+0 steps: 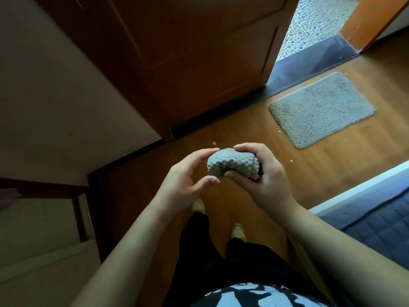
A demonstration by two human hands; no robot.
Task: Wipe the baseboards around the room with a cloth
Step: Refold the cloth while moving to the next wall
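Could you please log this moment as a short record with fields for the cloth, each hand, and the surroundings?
cloth: grey bumpy cloth, bunched up, held above the floor
right hand: right hand grips the cloth
left hand: left hand, fingers curved, fingertips at the cloth's edge
baseboard: dark baseboard, not being touched
floor: grey mat by the open door

**Both hands up in front of me**

My right hand (263,173) curls around the cloth (232,163), thumb below, fingers over the top. My left hand (188,178) hovers beside it, fingers loosely bent, index fingertip at its edge.
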